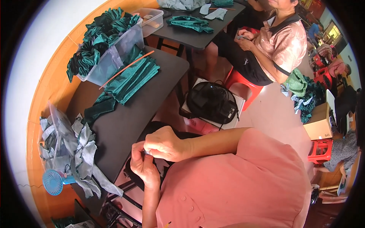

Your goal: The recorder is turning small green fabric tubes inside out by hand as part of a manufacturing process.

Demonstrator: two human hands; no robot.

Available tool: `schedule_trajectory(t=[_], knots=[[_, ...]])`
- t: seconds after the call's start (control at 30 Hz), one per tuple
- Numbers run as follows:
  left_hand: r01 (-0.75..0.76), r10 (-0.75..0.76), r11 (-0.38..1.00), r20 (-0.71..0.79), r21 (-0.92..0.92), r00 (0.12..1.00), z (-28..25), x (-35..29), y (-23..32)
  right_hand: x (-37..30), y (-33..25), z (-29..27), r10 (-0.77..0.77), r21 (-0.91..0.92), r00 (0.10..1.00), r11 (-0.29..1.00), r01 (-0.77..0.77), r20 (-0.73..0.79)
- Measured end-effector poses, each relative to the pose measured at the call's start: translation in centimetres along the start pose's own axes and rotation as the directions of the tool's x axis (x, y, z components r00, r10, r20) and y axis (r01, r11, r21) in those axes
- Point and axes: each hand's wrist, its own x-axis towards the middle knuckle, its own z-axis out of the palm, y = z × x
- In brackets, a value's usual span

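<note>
My right hand [165,144] and my left hand [144,167] meet in front of my chest, fingertips pressed together. Both are closed in a pinch. A tiny pale bit shows between the fingers, too small to name; the rest of it is hidden. Beside my hands is a dark table [125,117]. On it lies a stack of green velvet strips [133,81] with a thin orange stick [127,69] across the top. Grey-green fabric pieces [85,152] spill from a clear plastic bag [61,133] at the table's near left.
A clear bin [114,60] heaped with gathered green velvet stands at the table's far end. A small blue fan [53,182] sits near left. A black bag [212,102] lies beyond my hands. A co-worker sits on a red stool [243,89]; a cardboard box [318,123] is at right.
</note>
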Motion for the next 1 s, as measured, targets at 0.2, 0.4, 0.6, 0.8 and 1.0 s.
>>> schedule_trajectory(t=[0.2,0.4,0.6,0.8,1.0], knots=[[-0.069,0.048,0.986,-0.135,-0.154,0.990,0.7,-1.0,0.6,-0.6,-1.9,0.1,0.111,0.141,0.992,0.983,-0.119,0.061],[-0.419,0.428,0.859,0.036,0.295,0.903,0.0,1.4,-2.5,-0.3,-0.1,0.3,0.005,0.131,1.000,0.991,-0.009,0.031],[0.117,-0.151,0.958,-0.112,-0.260,0.982,-0.4,0.8,0.2,-0.7,-0.4,0.0,0.121,0.193,0.983,0.970,-0.146,0.135],[-0.105,0.086,0.985,-0.138,-0.139,0.987,-0.2,0.1,-0.2,-0.6,-0.7,-0.2,0.399,0.309,0.913,0.860,-0.406,0.090],[-0.175,0.154,0.961,-0.111,-0.215,0.982,-0.1,-1.0,0.1,0.4,-0.7,-1.0,0.212,0.133,0.969,0.965,-0.228,0.127]])
